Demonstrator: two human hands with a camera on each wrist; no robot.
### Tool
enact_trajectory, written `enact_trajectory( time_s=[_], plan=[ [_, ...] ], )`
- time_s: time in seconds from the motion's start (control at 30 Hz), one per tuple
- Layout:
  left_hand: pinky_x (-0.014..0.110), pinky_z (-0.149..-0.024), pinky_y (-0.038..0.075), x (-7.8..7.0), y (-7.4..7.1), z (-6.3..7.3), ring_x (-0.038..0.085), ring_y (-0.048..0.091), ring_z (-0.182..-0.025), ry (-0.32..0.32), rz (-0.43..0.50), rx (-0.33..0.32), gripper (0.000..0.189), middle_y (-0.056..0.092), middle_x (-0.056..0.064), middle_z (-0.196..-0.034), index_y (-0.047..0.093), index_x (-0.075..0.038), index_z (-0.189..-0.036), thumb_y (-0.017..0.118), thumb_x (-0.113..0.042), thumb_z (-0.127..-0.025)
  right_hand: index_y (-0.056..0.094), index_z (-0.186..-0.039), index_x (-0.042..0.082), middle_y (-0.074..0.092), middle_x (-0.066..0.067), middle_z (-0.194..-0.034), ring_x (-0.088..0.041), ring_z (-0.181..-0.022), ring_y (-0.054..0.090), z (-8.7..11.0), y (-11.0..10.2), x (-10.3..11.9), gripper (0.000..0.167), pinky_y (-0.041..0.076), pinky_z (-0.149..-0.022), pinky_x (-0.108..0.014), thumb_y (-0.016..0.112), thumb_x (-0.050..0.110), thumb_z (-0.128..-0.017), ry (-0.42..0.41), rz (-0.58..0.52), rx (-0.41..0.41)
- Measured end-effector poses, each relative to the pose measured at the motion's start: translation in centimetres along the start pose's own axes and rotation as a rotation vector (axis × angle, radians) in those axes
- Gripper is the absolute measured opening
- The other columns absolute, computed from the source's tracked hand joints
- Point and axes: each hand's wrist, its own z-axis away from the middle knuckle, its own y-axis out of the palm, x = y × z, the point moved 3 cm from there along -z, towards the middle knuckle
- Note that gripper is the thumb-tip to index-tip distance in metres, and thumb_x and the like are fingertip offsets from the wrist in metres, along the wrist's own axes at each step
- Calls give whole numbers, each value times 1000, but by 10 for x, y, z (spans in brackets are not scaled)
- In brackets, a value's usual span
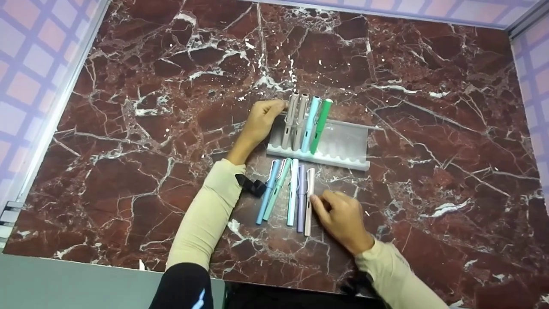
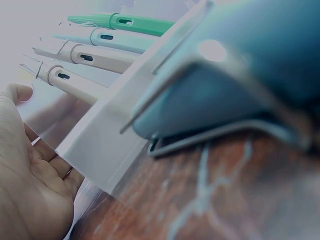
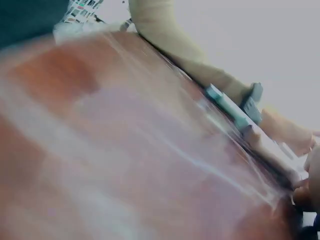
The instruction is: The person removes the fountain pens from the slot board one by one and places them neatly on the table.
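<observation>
Pen rack w/ 4 racked pens, 5 loose pens on the table in front
Your left hand has the rack's far-left corner pinched, prob to steady it; notches likely there to keep pens spaced. Your right hand is curled, thumb at the pink pen, can't tell if it's actually gripped. No readable brand/label tbh.
</observation>
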Motion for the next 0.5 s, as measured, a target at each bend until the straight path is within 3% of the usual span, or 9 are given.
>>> enact_trajectory(
  time_s=[0.13,0.3,0.4,0.5],
  plan=[
    [36,-96,53,0,0,-1,15,68,-92,3,4,10,31,74,23,-99,70,11,-89,47,-6,-101,58,-68,7,54,-2,-55,-12,-46,46,-21,6,-10,23,41,-41,-25,69,14,-87,-80,-48,-51],
    [38,-95,53,-1,-2,-1,14,68,-90,4,2,1,32,74,22,-99,70,10,-87,47,-7,-101,63,-73,3,62,-9,-62,-23,-53,52,-52,12,-21,14,44,-50,-37,65,11,-85,-165,-43,-232],
    [37,-96,53,0,-2,-1,14,68,-91,-2,3,1,32,74,23,-100,70,10,-89,47,-7,-101,63,-77,4,63,-10,-69,-26,-61,50,-68,14,-28,13,37,-59,-41,65,15,-83,-118,-15,-315],
    [36,-96,53,0,-1,-1,14,69,-91,-10,7,2,32,74,22,-100,70,10,-88,47,-7,-102,64,-85,4,66,-12,-79,-28,-69,49,-79,14,-34,18,34,-67,-44,68,22,-84,-27,18,-329]
  ],
)
